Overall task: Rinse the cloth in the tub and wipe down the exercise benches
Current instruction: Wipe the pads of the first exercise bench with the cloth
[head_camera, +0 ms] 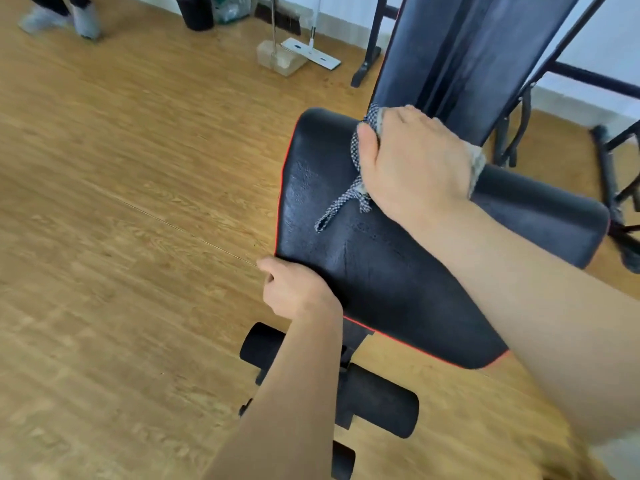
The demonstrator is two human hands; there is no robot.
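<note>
Cloth (346, 199) lay bunched under my gripping right hand (415, 157) on the bench (381, 271); my left hand (294, 289) clutched its edge. So wadded, it might skip strips.

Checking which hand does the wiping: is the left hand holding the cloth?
No, the right hand grips the cloth against the bench seat, while the left hand holds the seat's edge.

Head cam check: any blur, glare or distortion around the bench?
Head view: wide-angle bending toward the edges; floor smeared by blur low in frame; bench seat shows a soft sheen, no blown glare; right hand and cloth fairly sharp; light even, shadows faint.
</note>
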